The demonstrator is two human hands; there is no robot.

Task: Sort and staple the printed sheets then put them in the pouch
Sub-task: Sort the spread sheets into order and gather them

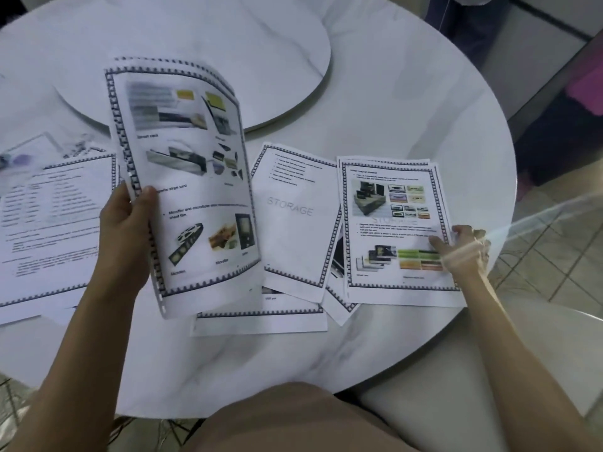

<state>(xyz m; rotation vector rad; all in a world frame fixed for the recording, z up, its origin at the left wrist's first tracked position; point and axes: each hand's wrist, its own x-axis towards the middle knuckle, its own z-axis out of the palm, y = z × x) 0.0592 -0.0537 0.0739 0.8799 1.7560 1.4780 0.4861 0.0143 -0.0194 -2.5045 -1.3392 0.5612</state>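
My left hand grips a small bundle of printed sheets by its left edge and holds it tilted above the table. The top page shows pictures of cards and microfilm inside a chequered border. My right hand pinches the right edge of another picture page that lies on a short stack at the table's right side. Between them a sheet marked STORAGE lies flat over other pages. A text page lies at the left. No stapler is visible.
The round white marble table carries a raised round turntable at the back. A clear pouch or sleeve with small dark bits beside it sits at the far left. A chair seat stands beside my right arm.
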